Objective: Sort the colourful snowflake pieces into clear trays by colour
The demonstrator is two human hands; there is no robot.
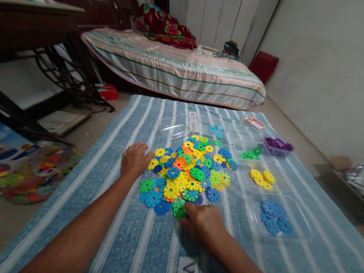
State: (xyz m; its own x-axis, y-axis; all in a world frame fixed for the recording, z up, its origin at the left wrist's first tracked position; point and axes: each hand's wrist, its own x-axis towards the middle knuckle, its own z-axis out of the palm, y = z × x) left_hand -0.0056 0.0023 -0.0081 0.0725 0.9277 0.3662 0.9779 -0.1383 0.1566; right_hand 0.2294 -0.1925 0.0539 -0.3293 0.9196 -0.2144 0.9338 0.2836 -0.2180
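A heap of flat plastic snowflake discs (pixel 187 172) in yellow, green, blue and orange lies on a blue-and-white striped mat (pixel 119 217). My left hand (pixel 136 159) rests knuckles up at the heap's left edge, fingers curled, touching a yellow disc. At the heap's near edge my right hand (pixel 203 222) pinches a green disc (pixel 180 211). To the right stand clear trays with sorted discs: blue discs (pixel 273 217), yellow discs (pixel 262 178), green discs (pixel 251 154) and purple discs (pixel 279 144).
A striped mattress (pixel 176 71) lies beyond the mat with a red patterned bundle (pixel 164 26) on it. A dark treadle table (pixel 31 38) stands at left, a toy bag (pixel 24 174) on the floor beside the mat. The wall runs along the right.
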